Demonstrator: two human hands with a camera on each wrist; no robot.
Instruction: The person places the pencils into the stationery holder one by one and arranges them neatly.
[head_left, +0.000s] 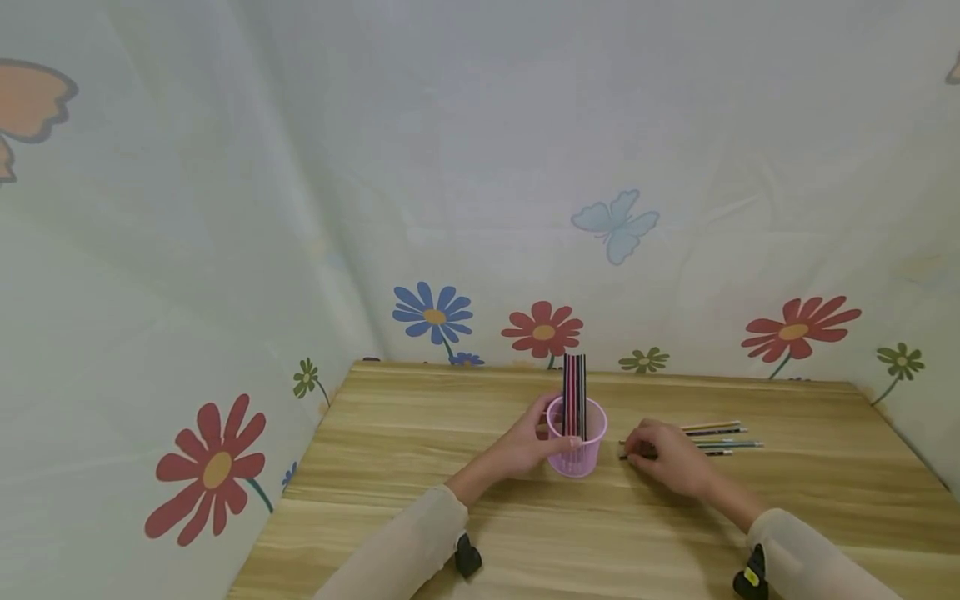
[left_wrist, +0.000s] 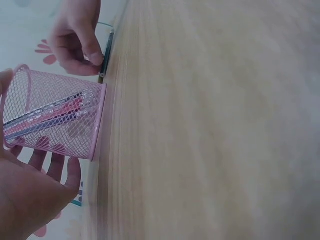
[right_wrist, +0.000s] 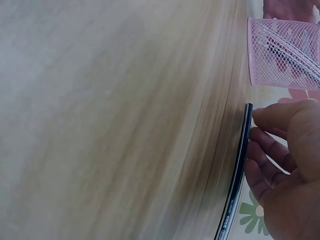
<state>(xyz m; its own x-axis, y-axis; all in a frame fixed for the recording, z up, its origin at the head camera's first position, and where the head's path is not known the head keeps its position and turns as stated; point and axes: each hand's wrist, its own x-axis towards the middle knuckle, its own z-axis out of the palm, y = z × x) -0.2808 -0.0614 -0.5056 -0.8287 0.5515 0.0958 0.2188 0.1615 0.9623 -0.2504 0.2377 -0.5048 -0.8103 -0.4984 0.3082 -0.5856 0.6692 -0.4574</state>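
A pink mesh pen cup [head_left: 576,467] stands on the table, and my left hand [head_left: 525,447] grips it round its left side, thumb in front. Several striped pencils [head_left: 574,382], dark, pink and white, lean upright inside it. To the right of the cup, my right hand [head_left: 670,460] reaches down to the tabletop. Its bent fingers and thumb pinch a dark pencil [right_wrist: 235,182] with pale lettering near one end; the pencil lies along the wood. Beside it, partly covered by the hand, lie several other pencils [head_left: 738,444] pointing right.
The wooden table [head_left: 420,417] runs back to a pale cloth wall [head_left: 465,167] printed with flowers and butterflies. The same cloth hangs along the left and right sides. A black strap device [head_left: 468,556] sits at the left cuff, another [head_left: 750,575] at the right.
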